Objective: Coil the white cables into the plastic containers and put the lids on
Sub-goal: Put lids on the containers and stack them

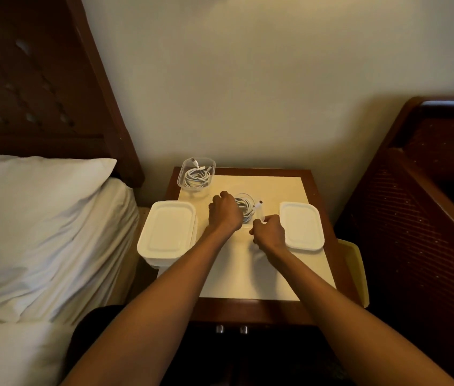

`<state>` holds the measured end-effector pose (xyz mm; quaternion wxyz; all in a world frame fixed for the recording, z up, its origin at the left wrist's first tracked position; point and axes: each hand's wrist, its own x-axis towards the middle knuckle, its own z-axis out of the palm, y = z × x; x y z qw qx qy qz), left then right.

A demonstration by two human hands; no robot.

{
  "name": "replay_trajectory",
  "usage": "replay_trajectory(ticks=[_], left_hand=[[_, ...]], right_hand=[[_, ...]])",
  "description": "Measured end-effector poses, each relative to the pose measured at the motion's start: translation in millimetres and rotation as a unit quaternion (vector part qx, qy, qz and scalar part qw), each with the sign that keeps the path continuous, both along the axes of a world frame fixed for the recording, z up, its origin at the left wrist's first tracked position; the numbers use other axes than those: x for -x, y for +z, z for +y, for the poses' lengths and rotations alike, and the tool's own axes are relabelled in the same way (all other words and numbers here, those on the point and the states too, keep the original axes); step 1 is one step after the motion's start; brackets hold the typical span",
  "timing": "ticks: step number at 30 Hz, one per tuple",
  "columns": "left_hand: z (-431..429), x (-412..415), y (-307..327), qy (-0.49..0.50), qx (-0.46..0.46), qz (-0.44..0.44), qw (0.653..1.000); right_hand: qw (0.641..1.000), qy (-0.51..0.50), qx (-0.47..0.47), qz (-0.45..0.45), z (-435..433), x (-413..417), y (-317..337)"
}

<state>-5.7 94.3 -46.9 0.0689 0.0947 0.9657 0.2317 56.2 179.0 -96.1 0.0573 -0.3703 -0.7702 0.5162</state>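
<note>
nearest to us, both forearms reach out over the bedside table (290, 280). the right hand (269, 232) has its fingers curled, and we see thumb and forefinger pinched together on the loose stretch of the white cable (245, 210). the left hand (226, 211), a little further on, is curled down over the left side of the coil, fingers bent round it and hiding that part. the cable is thin, white and wound into a rough round bundle. it lies in a clear container (249, 196) at the middle of the table, between the two hands. its free end runs from the right thumb away from us, and the plug (260, 202) at its tip points to the far right. a white lid (301, 225) lies flat just right of the right hand, and a closed container (168, 232) stands left of the left hand. at the far left corner an open container (211, 164) holds another coiled cable (195, 178).
</note>
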Motion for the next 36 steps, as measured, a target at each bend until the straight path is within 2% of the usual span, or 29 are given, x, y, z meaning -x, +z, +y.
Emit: replay_trajectory(ticks=[13, 16, 20, 24, 26, 31, 36], left_hand=[[-29.5, -73.9, -7.3, -0.023, 0.05, 0.037, 0.998], [-24.4, -70.8, 2.0, -0.013, 0.02, 0.056, 0.998], [-4.4, -58.8, 16.5, -0.028, -0.046, 0.088, 0.995], [27.4, -44.7, 21.2, -0.092, -0.144, 0.057, 0.984], [43.8, -37.8, 19.7, -0.124, -0.154, 0.034, 0.98], [82.2, -20.9, 2.7, -0.162, -0.043, 0.024, 0.986], [107.1, -10.1, -10.6, -0.159, 0.11, 0.046, 0.98]], right_hand=[[0.994, 0.092, -0.035, -0.045, -2.4, -84.0, 19.1], [0.992, 0.105, -0.048, -0.046, 9.7, -90.6, 28.8], [0.995, 0.069, -0.068, -0.032, 47.4, -93.7, 37.8], [0.994, 0.013, -0.107, -0.021, 90.5, -84.8, 38.5], [0.992, -0.011, -0.125, -0.019, 106.9, -79.3, 37.0], [0.983, -0.035, -0.181, -0.012, 137.8, -61.8, 17.9], [0.984, -0.035, -0.168, -0.037, 149.0, -47.8, -2.4]])
